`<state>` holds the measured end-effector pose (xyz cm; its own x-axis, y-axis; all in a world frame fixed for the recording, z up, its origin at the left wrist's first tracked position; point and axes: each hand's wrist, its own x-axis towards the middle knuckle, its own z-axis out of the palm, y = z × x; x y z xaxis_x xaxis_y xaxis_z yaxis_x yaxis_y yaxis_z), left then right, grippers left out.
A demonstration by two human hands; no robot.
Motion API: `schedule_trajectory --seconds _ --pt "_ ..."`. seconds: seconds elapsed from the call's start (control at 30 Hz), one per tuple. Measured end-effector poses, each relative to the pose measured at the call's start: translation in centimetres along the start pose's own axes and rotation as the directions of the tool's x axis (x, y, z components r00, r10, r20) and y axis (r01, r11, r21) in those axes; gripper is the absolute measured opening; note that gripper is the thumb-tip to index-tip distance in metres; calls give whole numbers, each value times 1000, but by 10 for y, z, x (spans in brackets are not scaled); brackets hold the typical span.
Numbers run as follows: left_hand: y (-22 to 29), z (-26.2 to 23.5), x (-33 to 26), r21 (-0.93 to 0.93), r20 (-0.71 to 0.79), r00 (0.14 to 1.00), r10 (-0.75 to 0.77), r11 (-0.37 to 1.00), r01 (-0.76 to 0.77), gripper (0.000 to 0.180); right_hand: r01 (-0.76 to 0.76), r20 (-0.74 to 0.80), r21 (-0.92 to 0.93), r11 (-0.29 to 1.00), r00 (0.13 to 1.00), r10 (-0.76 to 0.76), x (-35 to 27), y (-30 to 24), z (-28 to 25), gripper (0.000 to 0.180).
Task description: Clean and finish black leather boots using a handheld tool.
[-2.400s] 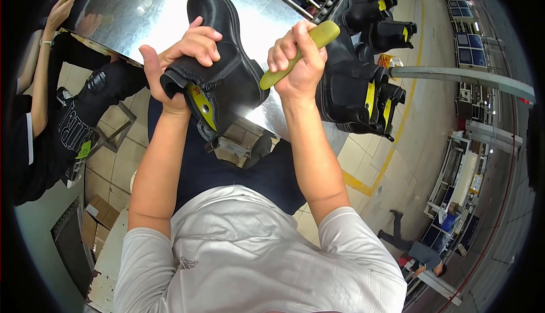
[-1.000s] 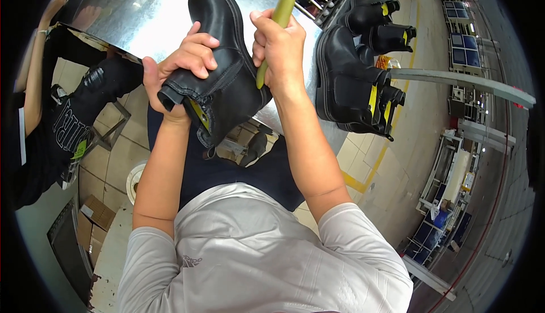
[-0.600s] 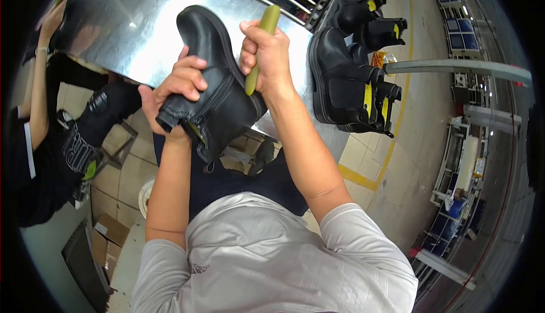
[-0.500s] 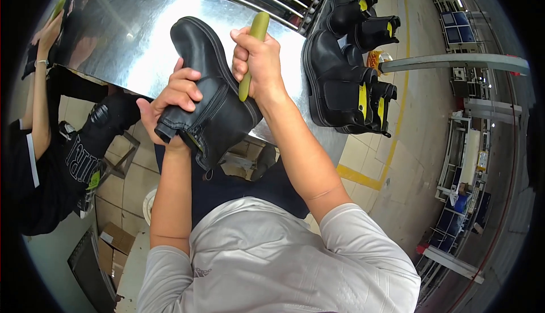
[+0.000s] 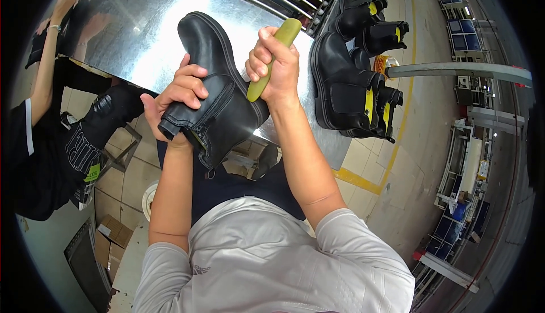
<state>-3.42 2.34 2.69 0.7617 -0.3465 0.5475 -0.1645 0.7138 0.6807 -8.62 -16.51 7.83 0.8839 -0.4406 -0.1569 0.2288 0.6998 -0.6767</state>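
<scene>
Two hands, black boot, yellow-green tool

A single head-worn fisheye view looks steeply down the person's own grey-shirted chest and forearms, close to the left hand and right hand raised before it. It faces forward over a shiny sheet-metal table, whose straight edges bend toward the rim.

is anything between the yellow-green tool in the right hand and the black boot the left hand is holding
Nothing visible. The right hand presses the tool straight against the boot, which the left hand grips at its opening.
</scene>
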Motion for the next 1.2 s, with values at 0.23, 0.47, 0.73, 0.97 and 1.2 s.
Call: schedule_trajectory --seconds 0.23,0.47,0.73,0.97,1.2 --pt "-1 1 0 -12 -18 1000 21 1000 -22 85 90 8 -290 953 996 -92 -2 0 21 16" --pt "0 4 2 18 -32 999 19 1000 -18 85 114 -38 -358 927 990 -136 16 7 29 19" --pt "4 6 6 39 -36 999 0 999 1 84 151 -71 -415 897 978 -197 49 15 48 22" --pt "4 4 7 48 -26 1000 -6 999 7 83 193 -92 -414 889 963 -252 67 19 58 22" --pt "4 -1 10 49 22 1000 -17 999 15 81 272 -87 -437 858 936 -341 86 18 73 22"
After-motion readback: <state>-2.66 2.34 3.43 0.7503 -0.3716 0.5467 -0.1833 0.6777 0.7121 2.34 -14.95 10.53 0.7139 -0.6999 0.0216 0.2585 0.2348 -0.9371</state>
